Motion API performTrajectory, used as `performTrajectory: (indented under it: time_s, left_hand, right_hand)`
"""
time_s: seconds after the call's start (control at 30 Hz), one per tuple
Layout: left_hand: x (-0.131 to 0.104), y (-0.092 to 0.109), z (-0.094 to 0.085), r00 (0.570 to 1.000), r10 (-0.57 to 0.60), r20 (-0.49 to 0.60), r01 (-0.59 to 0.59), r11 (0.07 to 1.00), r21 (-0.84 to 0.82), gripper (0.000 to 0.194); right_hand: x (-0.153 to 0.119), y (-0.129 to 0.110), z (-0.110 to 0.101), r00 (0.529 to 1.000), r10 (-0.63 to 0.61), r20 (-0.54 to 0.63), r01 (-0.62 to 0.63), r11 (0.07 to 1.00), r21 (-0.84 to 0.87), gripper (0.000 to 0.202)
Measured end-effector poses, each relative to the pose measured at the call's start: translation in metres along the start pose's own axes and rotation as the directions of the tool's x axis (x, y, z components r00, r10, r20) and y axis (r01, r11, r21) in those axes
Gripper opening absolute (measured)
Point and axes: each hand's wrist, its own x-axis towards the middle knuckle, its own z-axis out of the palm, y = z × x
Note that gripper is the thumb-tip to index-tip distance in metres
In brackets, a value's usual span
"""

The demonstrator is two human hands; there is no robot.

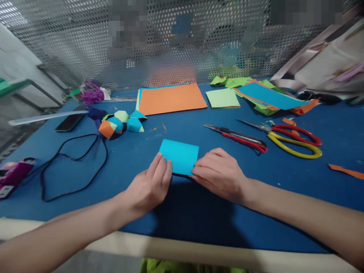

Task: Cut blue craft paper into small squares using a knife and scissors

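Note:
A small bright blue paper [182,156] is held just above the blue table, in the middle of the head view. My left hand [155,180] pinches its lower left corner, with the fingers pressed together. At the lower right corner, my right hand [218,172] grips the same paper between thumb and fingers. The thumb of my left hand is hidden. To the right of the paper lie a red craft knife [241,139] with its blade out and scissors [298,141] with one red and one yellow handle.
Orange sheets [173,99], light green squares [223,98] and blue and green scraps [270,95] lie along the mesh panel [170,49]. At the left are folded paper shapes [121,123], a phone [71,120], purple string [92,94], a black cable [74,191] and a purple object [15,176].

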Motion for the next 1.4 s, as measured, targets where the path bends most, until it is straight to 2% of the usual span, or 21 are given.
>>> performTrajectory:
  time_s: [0.2, 0.27, 0.3, 0.33, 0.4, 0.43, 0.47, 0.5, 0.53, 0.6, 0.67, 0.77, 0.9, 0.97, 1.03, 1.1, 1.17, 1.23, 1.3, 1.33, 1.4]
  left_hand:
    - [0.004, -0.003, -0.004, 0.999, 0.039, -0.019, -0.038, 0.999, 0.030, 0.030]
    - [0.003, -0.006, -0.006, 0.999, 0.031, -0.032, -0.030, 0.999, 0.011, 0.033]
    - [0.002, -0.008, -0.007, 0.999, 0.019, -0.041, -0.019, 1.000, 0.003, 0.036]
    - [0.002, -0.011, -0.008, 0.999, 0.006, -0.053, -0.007, 1.000, -0.004, 0.039]
    - [0.001, -0.016, -0.011, 0.996, -0.007, -0.088, 0.006, 1.000, -0.012, 0.044]
    - [0.001, -0.019, -0.013, 0.994, -0.011, -0.108, 0.009, 1.000, -0.014, 0.046]
    - [0.001, -0.021, -0.015, 0.992, -0.015, -0.125, 0.012, 1.000, -0.019, 0.049]
    - [0.001, -0.022, -0.016, 0.990, -0.021, -0.138, 0.018, 0.999, -0.027, 0.051]
    - [0.002, -0.023, -0.017, 0.989, -0.027, -0.148, 0.022, 0.999, -0.038, 0.053]
    - [0.002, -0.024, -0.018, 0.987, -0.029, -0.159, 0.020, 0.998, -0.059, 0.056]
    - [0.003, -0.023, -0.017, 0.986, -0.006, -0.169, -0.005, 0.998, -0.064, 0.056]
    - [0.003, -0.022, -0.012, 0.985, 0.037, -0.171, -0.044, 0.998, -0.037, 0.054]
    - [0.002, -0.021, -0.006, 0.984, 0.034, -0.172, -0.048, 0.996, -0.081, 0.050]
    - [0.003, -0.022, -0.005, 0.987, 0.024, -0.159, -0.048, 0.988, -0.148, 0.051]
    - [0.005, -0.023, -0.007, 0.987, -0.026, -0.161, -0.008, 0.978, -0.211, 0.051]
    - [0.010, -0.023, -0.012, 0.961, -0.203, -0.186, 0.141, 0.943, -0.303, 0.047]
    - [0.016, -0.021, -0.017, 0.871, -0.479, -0.106, 0.368, 0.781, -0.504, 0.035]
    - [0.022, -0.017, -0.020, 0.733, -0.641, 0.227, 0.574, 0.403, -0.713, 0.027]
    - [0.028, -0.012, -0.019, 0.606, -0.535, 0.589, 0.677, -0.041, -0.735, 0.028]
    - [0.030, -0.008, -0.018, 0.571, -0.455, 0.683, 0.679, -0.206, -0.705, 0.028]
    - [0.034, -0.003, -0.014, 0.548, -0.362, 0.754, 0.632, -0.411, -0.657, 0.027]
  right_hand:
    - [-0.002, -0.003, 0.003, 1.000, 0.003, -0.028, -0.001, 0.998, 0.064, 0.023]
    - [0.000, -0.009, 0.000, 0.990, 0.142, -0.009, -0.135, 0.960, 0.244, 0.027]
    - [0.002, -0.013, -0.003, 0.960, 0.276, 0.039, -0.271, 0.889, 0.368, 0.031]
    - [0.005, -0.018, -0.006, 0.893, 0.427, 0.139, -0.436, 0.751, 0.495, 0.036]
    - [0.012, -0.028, -0.011, 0.648, 0.615, 0.450, -0.713, 0.282, 0.642, 0.042]
    - [0.016, -0.033, -0.012, 0.515, 0.613, 0.599, -0.768, 0.020, 0.640, 0.045]
    - [0.020, -0.037, -0.014, 0.413, 0.566, 0.714, -0.766, -0.208, 0.608, 0.047]
    - [0.023, -0.040, -0.014, 0.350, 0.498, 0.793, -0.728, -0.388, 0.565, 0.047]
    - [0.026, -0.043, -0.014, 0.320, 0.438, 0.840, -0.672, -0.520, 0.527, 0.047]
    - [0.030, -0.046, -0.013, 0.306, 0.372, 0.877, -0.560, -0.674, 0.481, 0.044]
    - [0.033, -0.046, -0.012, 0.339, 0.367, 0.866, -0.482, -0.723, 0.495, 0.041]
    - [0.035, -0.046, -0.012, 0.380, 0.429, 0.820, -0.416, -0.712, 0.565, 0.043]
    - [0.034, -0.046, -0.009, 0.329, 0.514, 0.792, -0.477, -0.634, 0.609, 0.044]
    - [0.033, -0.044, -0.006, 0.337, 0.559, 0.758, -0.504, -0.573, 0.646, 0.044]
    - [0.031, -0.038, -0.002, 0.357, 0.609, 0.709, -0.503, -0.514, 0.695, 0.043]
    - [0.030, -0.031, 0.002, 0.354, 0.656, 0.667, -0.494, -0.475, 0.729, 0.044]
    - [0.029, -0.024, 0.004, 0.336, 0.683, 0.649, -0.478, -0.470, 0.742, 0.044]
    - [0.030, -0.021, 0.006, 0.335, 0.687, 0.645, -0.463, -0.475, 0.748, 0.043]
    - [0.031, -0.020, 0.007, 0.354, 0.682, 0.640, -0.460, -0.469, 0.754, 0.041]
    - [0.031, -0.021, 0.008, 0.362, 0.677, 0.641, -0.465, -0.465, 0.754, 0.041]
    - [0.031, -0.023, 0.009, 0.373, 0.666, 0.646, -0.482, -0.455, 0.749, 0.042]
